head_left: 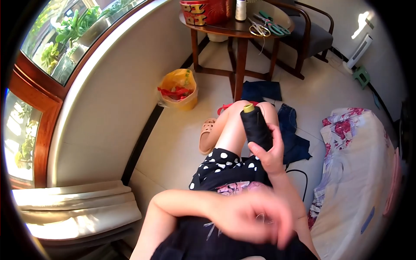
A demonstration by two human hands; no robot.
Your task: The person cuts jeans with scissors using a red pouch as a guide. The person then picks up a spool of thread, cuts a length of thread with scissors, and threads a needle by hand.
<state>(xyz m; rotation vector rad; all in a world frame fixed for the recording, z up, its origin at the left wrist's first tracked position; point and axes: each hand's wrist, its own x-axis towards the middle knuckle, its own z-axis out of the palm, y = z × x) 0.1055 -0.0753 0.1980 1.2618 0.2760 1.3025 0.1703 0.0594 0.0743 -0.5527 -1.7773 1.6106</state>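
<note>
My right hand [272, 156] is wrapped round a large spool of black thread [256, 126], held tilted above my knees with its yellow cone tip upward. Closer to my body, my left hand [255, 214] is smeared by motion. Its fingers look bent, but whether they hold anything does not show. Thin pale strands [261, 216] show near those fingers, and more light strands [209, 229] lie against my dark top. Beneath both hands is a black cloth with white dots [221, 161] over my lap, with a pink patterned piece [234, 187] beside it.
A round wooden table [238, 30] bears a red bucket [208, 12], a white thread spool [241, 11], scissors [259, 28] and teal-handled tools [277, 28]. Dark denim pieces [294, 138] lie on the floor. A yellow-lined bin [187, 102] stands left, a flowered cover [355, 173] right.
</note>
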